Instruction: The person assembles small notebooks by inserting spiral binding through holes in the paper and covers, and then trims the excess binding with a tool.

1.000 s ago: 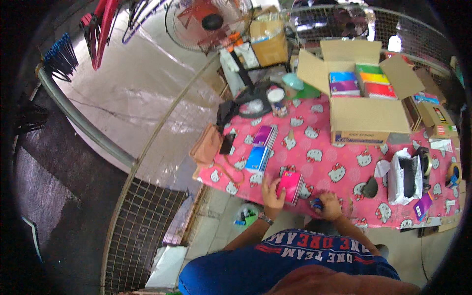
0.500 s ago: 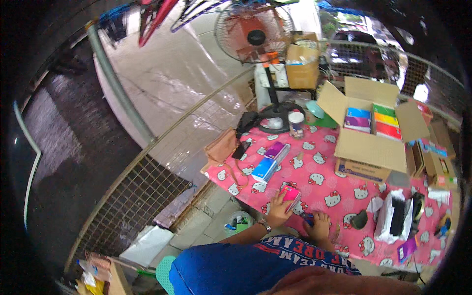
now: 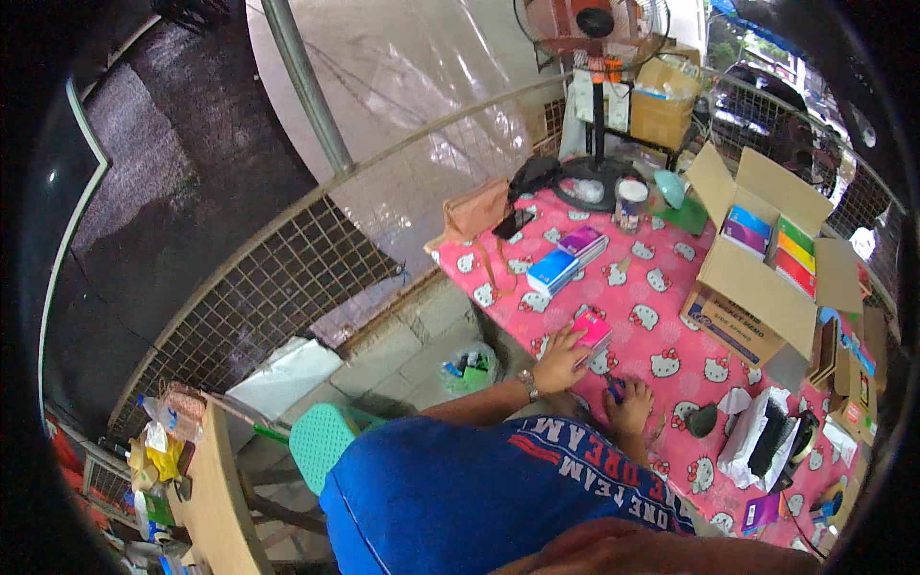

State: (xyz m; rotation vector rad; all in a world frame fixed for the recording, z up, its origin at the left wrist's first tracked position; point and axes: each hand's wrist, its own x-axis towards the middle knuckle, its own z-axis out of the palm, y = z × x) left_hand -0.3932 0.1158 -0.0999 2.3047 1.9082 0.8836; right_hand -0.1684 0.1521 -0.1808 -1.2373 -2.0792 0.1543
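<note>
Holding pink notebooks (image 3: 593, 331) flat on the cloth-covered table (image 3: 661, 335), just in from the near edge, with the left hand (image 3: 556, 364) half closed about one corner, thumb apart from fingers, probably to stop any sliding. Just beside, at the same near edge, the right hand (image 3: 630, 409) with fingers curled by a small blue-and-dark object (image 3: 614, 387), too small to name; impossible to tell whether gripped. Toward the left corner, close together, blue notebooks (image 3: 554, 272) and purple notebooks (image 3: 583, 241), likely lined up for order. Toward the far edge, an open carton (image 3: 728, 328), flaps spread, seemingly for easy reach inside. At the left corner, a tan bag (image 3: 476, 211) and dark phone (image 3: 514, 224), apparently out of the way.
</note>
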